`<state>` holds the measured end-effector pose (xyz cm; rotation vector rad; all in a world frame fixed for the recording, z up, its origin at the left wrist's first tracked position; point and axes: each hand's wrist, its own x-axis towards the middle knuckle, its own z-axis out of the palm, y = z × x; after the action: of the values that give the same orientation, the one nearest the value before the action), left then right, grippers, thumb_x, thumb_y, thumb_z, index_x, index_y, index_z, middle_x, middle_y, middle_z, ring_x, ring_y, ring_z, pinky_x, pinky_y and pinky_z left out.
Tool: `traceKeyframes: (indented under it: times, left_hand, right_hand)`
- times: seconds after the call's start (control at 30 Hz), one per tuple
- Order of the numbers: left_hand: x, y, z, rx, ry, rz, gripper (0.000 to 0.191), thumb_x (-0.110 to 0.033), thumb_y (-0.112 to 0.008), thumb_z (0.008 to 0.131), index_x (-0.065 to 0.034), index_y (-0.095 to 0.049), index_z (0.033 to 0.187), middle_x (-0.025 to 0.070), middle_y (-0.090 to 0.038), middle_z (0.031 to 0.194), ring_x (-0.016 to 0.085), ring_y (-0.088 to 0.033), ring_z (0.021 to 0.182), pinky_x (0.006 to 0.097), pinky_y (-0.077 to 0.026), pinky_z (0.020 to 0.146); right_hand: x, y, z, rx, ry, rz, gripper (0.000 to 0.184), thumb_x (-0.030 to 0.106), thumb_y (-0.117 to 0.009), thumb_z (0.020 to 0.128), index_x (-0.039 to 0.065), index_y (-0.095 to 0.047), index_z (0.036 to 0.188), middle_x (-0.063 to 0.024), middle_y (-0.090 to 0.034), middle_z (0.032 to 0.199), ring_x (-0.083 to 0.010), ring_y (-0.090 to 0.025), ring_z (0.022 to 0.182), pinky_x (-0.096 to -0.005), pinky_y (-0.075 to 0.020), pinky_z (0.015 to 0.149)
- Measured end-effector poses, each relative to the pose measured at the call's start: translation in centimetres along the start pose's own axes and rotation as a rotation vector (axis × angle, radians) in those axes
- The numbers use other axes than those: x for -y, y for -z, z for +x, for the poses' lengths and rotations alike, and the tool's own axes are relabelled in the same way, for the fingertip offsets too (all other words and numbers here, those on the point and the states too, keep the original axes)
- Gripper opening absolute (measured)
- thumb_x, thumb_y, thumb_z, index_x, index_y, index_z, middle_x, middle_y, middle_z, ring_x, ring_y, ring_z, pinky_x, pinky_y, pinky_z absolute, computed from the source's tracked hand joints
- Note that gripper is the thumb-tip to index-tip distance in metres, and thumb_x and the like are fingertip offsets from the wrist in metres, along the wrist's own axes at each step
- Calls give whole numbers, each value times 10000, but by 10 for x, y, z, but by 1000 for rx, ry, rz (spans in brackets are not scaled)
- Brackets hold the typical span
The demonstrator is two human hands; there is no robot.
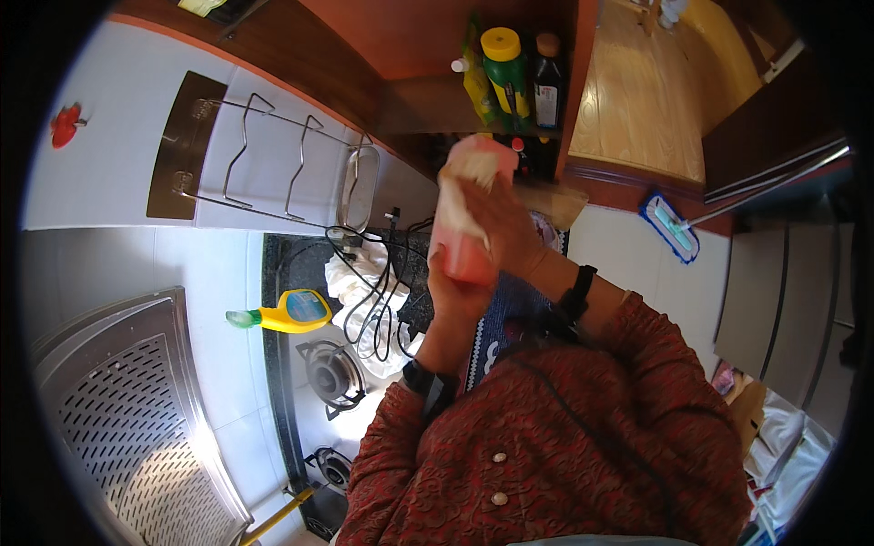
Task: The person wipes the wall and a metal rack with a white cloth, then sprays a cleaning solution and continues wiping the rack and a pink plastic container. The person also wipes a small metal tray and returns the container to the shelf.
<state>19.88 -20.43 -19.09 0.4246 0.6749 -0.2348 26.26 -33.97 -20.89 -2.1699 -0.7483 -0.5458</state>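
Observation:
A pink plastic container (pixel 467 262) is held up in front of my body, tilted above the counter edge. My left hand (pixel 456 292) grips it around its lower end, thumb along the side. Pressed flat against its upper face, my right hand (pixel 502 222) holds a pale cloth (pixel 456 205), which drapes down over part of the container. The cloth and right hand are slightly blurred. What is inside the container, if anything, cannot be seen.
Left are a gas stove (pixel 332 374), a yellow spray bottle (pixel 299 312), a white cloth heap (pixel 372 286) and a black cable (pixel 369 321). A wire rack (pixel 300 164) hangs on the wall. Shelved bottles (pixel 505 75) stand ahead. A flat mop (pixel 672 228) lies right.

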Motion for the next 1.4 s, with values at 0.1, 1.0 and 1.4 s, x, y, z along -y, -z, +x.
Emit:
traceKeyframes:
  times: [0.1, 1.0, 1.4]
  left_hand:
    - [3, 4, -1, 67, 25, -36, 565, -422, -499, 953, -87, -429, 1403, 129, -543, 1362, 299, -585, 1176, 456, -535, 913]
    - [-78, -52, 227, -311, -627, 140, 806, -446, -749, 804, 102, -457, 1317, 227, -589, 1193, 307, -653, 993, 408, -557, 797]
    - [-124, -46, 279, -397, -723, 208, 745, -454, -812, 759, 10, -555, 1283, 155, -626, 1167, 259, -650, 983, 376, -534, 853]
  right_hand:
    - [-30, -5, 19, -295, -235, 31, 532, 134, -581, 873, -20, -479, 1371, -245, -533, 1338, -417, -500, 1240, -487, -370, 1082]
    - [-117, 82, -147, 144, -1062, 402, 334, 287, -550, 968, 3, -634, 1121, -88, -660, 767, -156, -604, 644, -319, -493, 605]
    - [-132, 75, -148, 299, -1078, 444, 374, 290, -550, 968, -5, -620, 1187, -106, -697, 881, -170, -645, 718, -316, -521, 667]
